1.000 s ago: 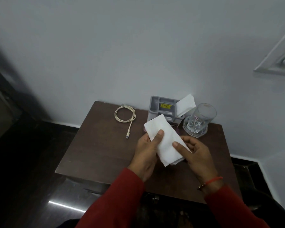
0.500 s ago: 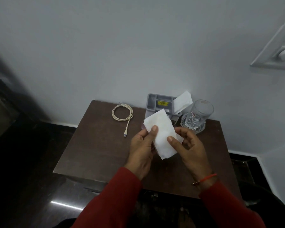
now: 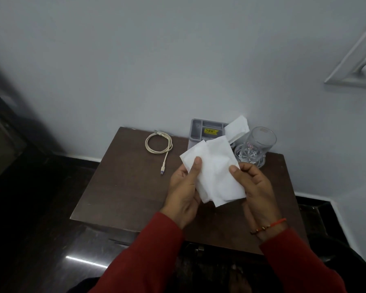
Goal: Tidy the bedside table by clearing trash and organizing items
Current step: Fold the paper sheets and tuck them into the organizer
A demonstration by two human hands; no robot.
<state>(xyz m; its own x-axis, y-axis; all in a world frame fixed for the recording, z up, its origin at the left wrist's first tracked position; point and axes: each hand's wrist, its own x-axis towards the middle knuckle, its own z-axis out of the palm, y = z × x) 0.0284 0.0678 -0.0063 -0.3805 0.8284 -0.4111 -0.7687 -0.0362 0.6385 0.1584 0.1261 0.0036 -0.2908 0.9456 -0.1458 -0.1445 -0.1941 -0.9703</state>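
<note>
White tissue (image 3: 215, 172) is held up between both hands, above the tabletop (image 3: 123, 187) and clear of it. It's partly unfolded, creased, two overlapping layers visible at the top edge

Left hand (image 3: 185, 187) pinches the tissue's left edge, thumb on the front face, fingers behind. Right hand (image 3: 255, 187) grips the right edge the same way, thumb on front, fingers curled behind the sheet. Both sleeves red; red thread bracelet (image 3: 270, 226) on the right wrist

Just beyond the hands, against the wall: grey plastic organizer tray (image 3: 195, 129) with several compartments. One compartment shows a yellow label (image 3: 211, 130); can't tell whether it's stuck on or lying loose. Second white tissue (image 3: 237, 129) sticks up out of the tray's right side, tilted toward the wall. The tray's near part is hidden behind the held tissue, contents there unknown

Beyond the right hand, just beside the tray: clear glass (image 3: 255, 149) with a cut pattern at its base and a small label on its side, standing upright. Looks to hold nothing, though I can't be sure through the clear wall

Beyond and left of the left hand, well apart from the tray: cream charging cable (image 3: 159, 143) coiled in a loop, its plug end trailing toward the near side of the tabletop

Dark floor (image 3: 40, 229) left of the tabletop
</note>
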